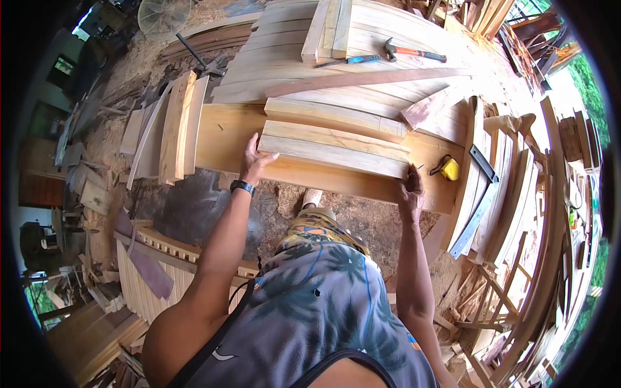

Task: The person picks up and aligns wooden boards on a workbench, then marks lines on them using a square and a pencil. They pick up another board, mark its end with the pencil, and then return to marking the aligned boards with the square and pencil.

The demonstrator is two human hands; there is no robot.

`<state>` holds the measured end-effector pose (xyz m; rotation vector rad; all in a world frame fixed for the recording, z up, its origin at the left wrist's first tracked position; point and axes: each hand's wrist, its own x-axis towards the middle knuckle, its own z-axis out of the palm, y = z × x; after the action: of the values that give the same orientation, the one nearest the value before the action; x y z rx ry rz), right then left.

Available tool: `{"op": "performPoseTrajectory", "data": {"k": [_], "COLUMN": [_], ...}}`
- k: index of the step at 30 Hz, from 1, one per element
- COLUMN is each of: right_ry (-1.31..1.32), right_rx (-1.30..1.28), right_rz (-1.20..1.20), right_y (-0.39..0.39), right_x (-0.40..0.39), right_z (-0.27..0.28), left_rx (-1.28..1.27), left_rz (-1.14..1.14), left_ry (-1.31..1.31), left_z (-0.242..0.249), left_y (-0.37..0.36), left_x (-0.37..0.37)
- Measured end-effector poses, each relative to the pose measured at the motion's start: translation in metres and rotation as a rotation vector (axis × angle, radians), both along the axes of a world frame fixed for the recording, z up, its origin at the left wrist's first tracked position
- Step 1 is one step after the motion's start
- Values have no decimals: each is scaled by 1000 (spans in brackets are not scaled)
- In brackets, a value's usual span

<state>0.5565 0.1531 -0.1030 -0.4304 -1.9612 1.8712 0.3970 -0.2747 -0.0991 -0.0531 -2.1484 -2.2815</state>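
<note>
Two pale wooden pieces (336, 149) lie side by side along a wide yellowish board (229, 132). At their left end is my left hand (255, 160), its thumb stretched over the near piece and its fingers at the end edge. My right hand (411, 189) has its fingers bent together at the right end, with a small dark pointed thing by the fingertips. Just behind lies another wooden piece (333, 118). A yellow tape measure (449, 169) sits to the right of my right hand.
A hammer (414, 53) and a blue-handled tool (352, 60) lie on planks at the back. A metal square (477, 205) rests on stacked wood at the right. Upright pieces (178, 128) stand at the left. A slatted wooden piece (152, 275) is lower left.
</note>
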Motion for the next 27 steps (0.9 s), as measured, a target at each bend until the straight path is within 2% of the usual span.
{"op": "performPoseTrajectory", "data": {"k": [4,6,8,13,15,19,22,24,25,26,27], "right_ry": [21,37,10,26,16,-58,-58,-36,-105,-178,-143], "right_rx": [-21,-25,8,-31,-27,20,3,-36,164,362,536], "right_rz": [-16,-15,-19,-33,-24,-20,-4,-14,51,118,182], "right_y": [-3,-3,0,-2,0,3,4,11,16,22,31], "right_x": [0,0,0,0,-1,0,1,1,-1,-7,-15], "right_z": [2,1,-3,-3,-3,-1,-2,2,15,26,34], "left_rx": [2,-22,-40,-64,-183,-223,-307,-322,-464,-464,-746], "left_rz": [-21,48,70,46,86,92,28,-221,-216,-243,-304], "left_ry": [-68,-119,-105,-79,-54,-21,-49,-86,10,4,211], "left_z": [5,-3,-14,-4,0,-7,-3,11,8,16,37], "left_y": [-3,-1,-2,-2,0,-3,-12,-17,-22,-22,-20], "left_x": [-6,-8,-11,-8,-6,-9,-16,-20,-23,-29,-36]}}
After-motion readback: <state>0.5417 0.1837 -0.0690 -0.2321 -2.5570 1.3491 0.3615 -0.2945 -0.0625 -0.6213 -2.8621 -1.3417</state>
